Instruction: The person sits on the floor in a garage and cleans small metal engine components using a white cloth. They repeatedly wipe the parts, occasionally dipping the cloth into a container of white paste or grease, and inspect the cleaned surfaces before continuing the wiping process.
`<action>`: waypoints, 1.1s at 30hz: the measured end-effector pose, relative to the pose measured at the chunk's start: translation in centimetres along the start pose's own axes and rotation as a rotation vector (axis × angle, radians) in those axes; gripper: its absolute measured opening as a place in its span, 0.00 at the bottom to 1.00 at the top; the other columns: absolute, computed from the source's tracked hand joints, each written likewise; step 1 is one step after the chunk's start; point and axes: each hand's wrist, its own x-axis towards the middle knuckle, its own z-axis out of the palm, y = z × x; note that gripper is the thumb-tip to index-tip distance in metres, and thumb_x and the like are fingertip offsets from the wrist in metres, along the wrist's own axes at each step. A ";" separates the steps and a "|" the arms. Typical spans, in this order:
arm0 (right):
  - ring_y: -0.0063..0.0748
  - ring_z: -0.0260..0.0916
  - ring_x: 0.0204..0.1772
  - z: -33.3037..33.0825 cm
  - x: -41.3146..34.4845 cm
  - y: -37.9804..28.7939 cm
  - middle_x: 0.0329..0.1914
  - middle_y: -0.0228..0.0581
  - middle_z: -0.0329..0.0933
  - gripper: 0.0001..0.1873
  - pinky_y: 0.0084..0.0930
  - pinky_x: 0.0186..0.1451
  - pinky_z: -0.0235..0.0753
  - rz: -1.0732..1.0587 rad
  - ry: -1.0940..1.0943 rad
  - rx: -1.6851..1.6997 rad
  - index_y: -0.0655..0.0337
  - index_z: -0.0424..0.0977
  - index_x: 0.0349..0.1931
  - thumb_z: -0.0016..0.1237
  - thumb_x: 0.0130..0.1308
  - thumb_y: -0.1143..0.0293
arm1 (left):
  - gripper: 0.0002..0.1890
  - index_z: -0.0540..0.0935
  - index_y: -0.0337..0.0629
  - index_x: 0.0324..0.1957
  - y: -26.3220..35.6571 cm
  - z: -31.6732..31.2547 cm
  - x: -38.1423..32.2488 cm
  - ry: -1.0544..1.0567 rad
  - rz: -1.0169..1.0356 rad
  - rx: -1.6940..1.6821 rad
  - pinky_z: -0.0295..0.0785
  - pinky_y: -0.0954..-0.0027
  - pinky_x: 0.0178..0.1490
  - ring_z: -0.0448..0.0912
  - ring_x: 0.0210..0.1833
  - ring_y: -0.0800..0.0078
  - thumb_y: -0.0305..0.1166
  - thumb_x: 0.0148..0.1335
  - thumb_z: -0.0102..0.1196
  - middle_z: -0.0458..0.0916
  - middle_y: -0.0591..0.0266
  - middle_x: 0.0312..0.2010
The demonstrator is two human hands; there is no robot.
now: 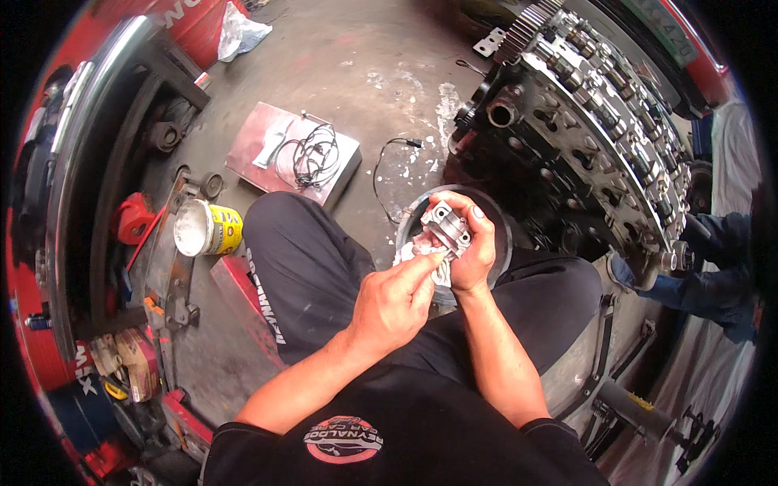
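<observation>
Between my knees, my right hand (pixel 477 246) grips a metal bearing cap (pixel 451 222) with two bolt holes and a curved inner face. The cap is tilted up towards me. My left hand (pixel 395 297) pinches a crumpled white cloth (pixel 442 273) against its lower edge; some of the cloth hangs beneath the cap. Under both hands stands a round basin (pixel 501 225), its inside mostly hidden by them.
To the right rises an engine (pixel 547 158) with exposed camshafts. Ahead lies a red-and-silver box (pixel 249 143) carrying a coiled cable (pixel 310 159). A yellow-labelled tub (pixel 223 229) sits beside my left knee. Another person's legs (pixel 699 291) are at far right.
</observation>
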 end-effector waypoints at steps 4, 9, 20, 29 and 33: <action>0.26 0.77 0.44 1.1 0.4 0.9 0.46 0.44 0.83 0.25 0.23 0.51 0.75 0.012 -0.016 -0.069 0.72 0.80 0.48 0.32 0.74 0.60 | 0.13 0.83 0.33 0.50 -1.2 -0.8 0.3 0.078 0.041 0.105 0.81 0.62 0.46 0.87 0.44 0.51 0.18 0.63 0.55 0.86 0.42 0.43; 0.26 0.77 0.41 2.2 0.2 0.7 0.45 0.43 0.83 0.25 0.22 0.47 0.77 0.076 0.006 0.037 0.72 0.80 0.47 0.31 0.75 0.60 | 0.14 0.83 0.33 0.50 -1.6 -1.0 -0.2 0.061 0.002 0.118 0.81 0.62 0.46 0.87 0.43 0.51 0.18 0.62 0.56 0.86 0.43 0.42; 0.27 0.77 0.42 0.4 0.5 1.3 0.45 0.44 0.84 0.25 0.24 0.49 0.77 0.114 0.053 -0.030 0.72 0.80 0.45 0.30 0.75 0.61 | 0.14 0.83 0.32 0.50 -2.2 0.0 0.2 0.037 0.122 0.049 0.81 0.62 0.42 0.87 0.39 0.52 0.18 0.60 0.56 0.86 0.43 0.39; 0.26 0.77 0.42 0.3 0.5 0.5 0.44 0.43 0.84 0.27 0.25 0.48 0.77 0.130 0.068 0.008 0.71 0.80 0.46 0.28 0.77 0.60 | 0.14 0.83 0.32 0.49 -2.1 -0.3 1.4 -0.010 0.139 0.106 0.80 0.62 0.37 0.86 0.34 0.53 0.18 0.60 0.57 0.85 0.48 0.36; 0.27 0.78 0.39 -0.1 0.7 1.3 0.42 0.42 0.83 0.27 0.24 0.44 0.78 0.148 0.046 0.087 0.70 0.80 0.46 0.27 0.77 0.58 | 0.13 0.83 0.32 0.49 -1.9 -0.3 1.2 -0.041 0.066 0.182 0.80 0.66 0.40 0.87 0.36 0.57 0.19 0.62 0.57 0.86 0.47 0.37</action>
